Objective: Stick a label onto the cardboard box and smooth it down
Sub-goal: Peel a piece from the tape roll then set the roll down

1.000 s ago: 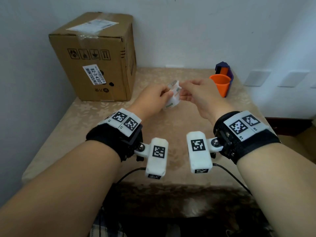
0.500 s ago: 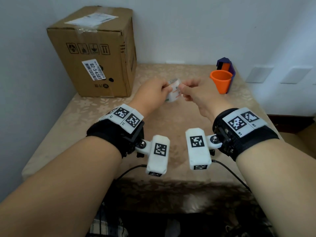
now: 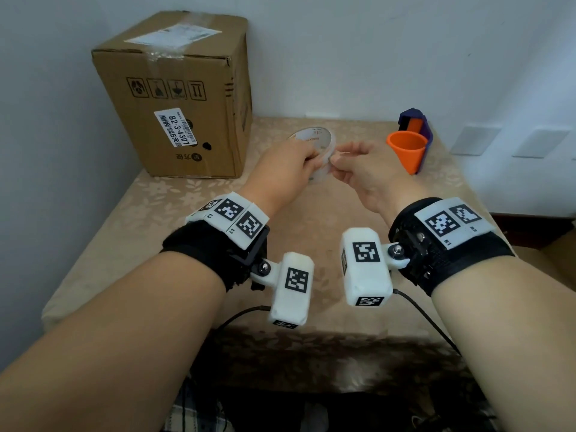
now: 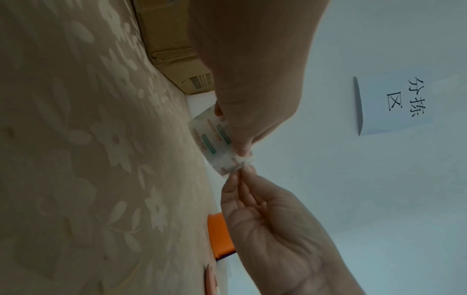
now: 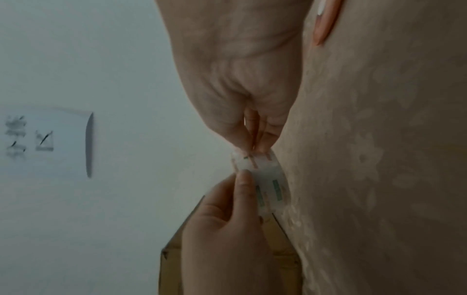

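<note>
A brown cardboard box [image 3: 174,98] stands upright at the table's back left corner, with a white barcode label on its front. My left hand [image 3: 311,159] holds a white label roll [image 3: 314,145] in the air over the middle of the table, right of the box. My right hand [image 3: 338,162] pinches the loose end of the roll between thumb and fingers. In the left wrist view the printed strip [image 4: 215,135] runs from my left fingers [image 4: 240,123] down to my right fingertips [image 4: 242,175]. The right wrist view shows the same pinch on the strip [image 5: 267,179].
An orange cup [image 3: 406,151] stands at the back right, with a purple holder [image 3: 417,123] behind it. A beige flowered cloth [image 3: 156,244] covers the table. White walls close the back and left sides. A paper sign [image 4: 396,103] hangs on the wall.
The roll has tipped in my left hand, so its round face now shows toward me. Both hands have stayed together over the middle of the table.
</note>
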`<state>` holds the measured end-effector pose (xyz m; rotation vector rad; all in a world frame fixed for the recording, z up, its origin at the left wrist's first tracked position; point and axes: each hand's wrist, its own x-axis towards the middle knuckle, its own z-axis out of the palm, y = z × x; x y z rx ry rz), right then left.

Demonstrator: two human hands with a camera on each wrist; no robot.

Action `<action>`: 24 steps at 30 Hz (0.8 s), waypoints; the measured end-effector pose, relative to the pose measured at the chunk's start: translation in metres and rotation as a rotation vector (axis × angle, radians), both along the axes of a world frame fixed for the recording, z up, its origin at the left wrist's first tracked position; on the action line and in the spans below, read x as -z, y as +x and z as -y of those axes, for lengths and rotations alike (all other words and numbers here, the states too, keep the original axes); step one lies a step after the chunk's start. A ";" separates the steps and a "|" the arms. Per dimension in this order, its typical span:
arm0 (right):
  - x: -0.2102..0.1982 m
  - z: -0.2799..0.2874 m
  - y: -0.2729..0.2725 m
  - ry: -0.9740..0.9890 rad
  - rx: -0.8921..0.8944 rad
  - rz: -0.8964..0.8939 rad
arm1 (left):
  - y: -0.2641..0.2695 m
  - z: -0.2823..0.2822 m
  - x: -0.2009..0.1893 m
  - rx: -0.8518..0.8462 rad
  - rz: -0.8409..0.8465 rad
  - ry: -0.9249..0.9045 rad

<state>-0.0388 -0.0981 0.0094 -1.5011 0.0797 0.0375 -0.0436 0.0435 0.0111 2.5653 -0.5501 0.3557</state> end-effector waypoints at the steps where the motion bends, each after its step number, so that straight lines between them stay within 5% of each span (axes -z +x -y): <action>1: 0.000 0.001 0.001 0.034 -0.003 -0.009 | -0.001 -0.001 -0.001 0.015 0.005 -0.001; 6: 0.002 0.008 0.000 0.057 -0.012 -0.001 | -0.003 -0.003 -0.003 0.047 0.007 0.033; 19: 0.002 0.029 0.041 -0.649 0.065 0.113 | 0.058 -0.005 -0.008 -0.143 -0.036 0.274; 24: 0.002 0.035 0.055 -0.731 0.054 0.102 | 0.077 -0.004 0.004 -0.184 -0.134 0.326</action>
